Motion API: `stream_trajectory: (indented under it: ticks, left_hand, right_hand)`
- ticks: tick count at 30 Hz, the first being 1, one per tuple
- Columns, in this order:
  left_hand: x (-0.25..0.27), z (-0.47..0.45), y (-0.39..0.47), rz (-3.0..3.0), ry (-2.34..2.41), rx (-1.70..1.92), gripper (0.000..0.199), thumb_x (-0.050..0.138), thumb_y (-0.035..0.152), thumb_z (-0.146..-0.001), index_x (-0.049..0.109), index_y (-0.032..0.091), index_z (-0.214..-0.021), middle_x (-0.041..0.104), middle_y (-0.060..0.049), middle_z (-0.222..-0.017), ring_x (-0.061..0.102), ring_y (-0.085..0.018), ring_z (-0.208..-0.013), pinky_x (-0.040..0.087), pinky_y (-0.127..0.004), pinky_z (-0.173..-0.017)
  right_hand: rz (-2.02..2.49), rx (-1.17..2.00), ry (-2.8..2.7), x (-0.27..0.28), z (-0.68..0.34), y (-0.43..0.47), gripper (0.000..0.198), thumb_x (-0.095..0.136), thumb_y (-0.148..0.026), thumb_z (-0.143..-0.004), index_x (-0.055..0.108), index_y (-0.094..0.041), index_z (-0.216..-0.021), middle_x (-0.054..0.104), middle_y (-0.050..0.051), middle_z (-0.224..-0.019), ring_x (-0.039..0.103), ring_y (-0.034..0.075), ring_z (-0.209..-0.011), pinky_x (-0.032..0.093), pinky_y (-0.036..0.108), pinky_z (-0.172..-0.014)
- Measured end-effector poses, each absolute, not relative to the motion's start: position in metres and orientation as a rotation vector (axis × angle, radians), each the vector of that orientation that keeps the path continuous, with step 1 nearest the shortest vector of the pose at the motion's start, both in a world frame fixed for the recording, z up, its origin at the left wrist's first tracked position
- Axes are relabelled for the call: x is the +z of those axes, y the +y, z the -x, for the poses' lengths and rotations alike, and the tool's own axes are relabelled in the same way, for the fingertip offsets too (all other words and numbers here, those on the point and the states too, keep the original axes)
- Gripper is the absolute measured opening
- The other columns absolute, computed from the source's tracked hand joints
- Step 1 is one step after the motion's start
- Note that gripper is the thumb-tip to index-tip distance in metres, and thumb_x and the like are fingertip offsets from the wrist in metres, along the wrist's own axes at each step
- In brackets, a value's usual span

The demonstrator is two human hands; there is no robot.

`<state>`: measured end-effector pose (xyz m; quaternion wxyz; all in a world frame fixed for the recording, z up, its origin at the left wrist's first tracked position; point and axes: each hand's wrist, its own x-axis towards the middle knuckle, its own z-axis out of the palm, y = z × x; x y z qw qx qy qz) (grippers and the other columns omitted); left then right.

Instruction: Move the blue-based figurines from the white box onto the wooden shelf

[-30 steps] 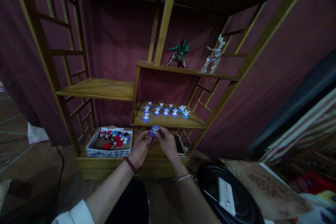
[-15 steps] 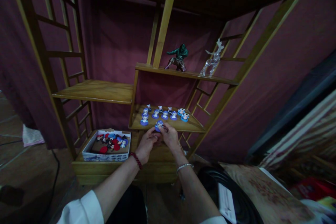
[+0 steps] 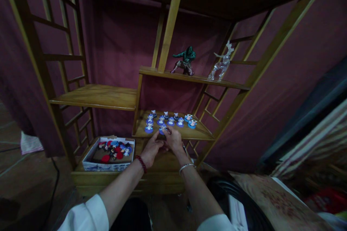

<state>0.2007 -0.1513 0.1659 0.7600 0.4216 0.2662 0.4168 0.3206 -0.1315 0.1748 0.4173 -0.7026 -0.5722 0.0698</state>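
A small purple-and-white figurine on a round purple base is at the front edge of the middle shelf. My right hand pinches it from the right side. My left hand is just below and left of it, fingers apart and partly bent, index fingertip close to the base; whether it touches is unclear. Left of the held piece stands a similar purple figurine. Behind are more purple figurines, dark-based figurines and, to the right, blue-based figurines.
An open box with several red, black, blue and purple figurines sits on the lower shelf at left. Above are a green-hooded figure and a clear deer ornament. A wooden divider and side posts frame the shelves. A black round seat is at lower right.
The held figurine has moved slightly left and inward over the shelf edge, with my right hand following. My left hand stays close below it. The view has shifted a little.
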Motion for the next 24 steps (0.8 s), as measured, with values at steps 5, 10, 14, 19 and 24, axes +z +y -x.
stream_trajectory:
  ticks: [5,10,14,19,24]
  left_hand:
    - [0.169,-0.201,-0.146,-0.924,0.616,0.924,0.066,0.044,0.004,-0.069,0.026,0.017,-0.132,0.059,-0.001,-0.069,0.052,-0.008,-0.051,0.042,-0.023,-0.056]
    - [0.169,-0.201,-0.141,-0.947,0.686,0.928,0.068,0.043,0.004,-0.069,0.024,0.016,-0.133,0.058,0.001,-0.065,0.05,-0.007,-0.049,0.04,-0.021,-0.052]
    - [0.167,-0.203,-0.136,-0.954,0.721,0.928,0.068,0.043,0.003,-0.069,0.023,0.017,-0.133,0.056,0.002,-0.063,0.048,-0.006,-0.047,0.038,-0.02,-0.05]
    - [0.165,-0.203,-0.133,-1.008,0.728,0.899,0.069,0.041,0.003,-0.069,0.021,0.017,-0.134,0.057,0.002,-0.062,0.048,-0.006,-0.043,0.034,-0.018,-0.045]
    - [0.163,-0.204,-0.132,-1.009,0.733,0.91,0.069,0.042,0.003,-0.069,0.022,0.017,-0.134,0.058,0.001,-0.062,0.049,-0.007,-0.044,0.036,-0.019,-0.047]
  right_hand:
    - [1.793,0.176,-1.442,0.174,-0.319,-0.123,0.023,0.051,-0.027,-0.074,0.062,-0.019,-0.093,0.066,0.004,-0.083,0.061,0.015,-0.074,0.045,0.023,-0.068]
    - [1.794,0.216,-1.407,0.17,-0.319,-0.114,0.023,0.052,-0.027,-0.073,0.062,-0.019,-0.093,0.066,0.004,-0.082,0.061,0.015,-0.073,0.045,0.023,-0.068]
    - [1.81,0.203,-1.39,0.168,-0.318,-0.11,0.026,0.053,-0.028,-0.073,0.061,-0.018,-0.095,0.066,0.005,-0.083,0.061,0.016,-0.072,0.046,0.024,-0.069]
    - [1.82,0.161,-1.399,0.165,-0.318,-0.108,0.028,0.053,-0.027,-0.073,0.06,-0.018,-0.098,0.066,0.006,-0.088,0.06,0.015,-0.074,0.045,0.025,-0.071]
    - [1.821,0.155,-1.444,0.167,-0.319,-0.11,0.024,0.052,-0.026,-0.074,0.062,-0.018,-0.094,0.066,0.005,-0.087,0.061,0.015,-0.075,0.045,0.024,-0.07]
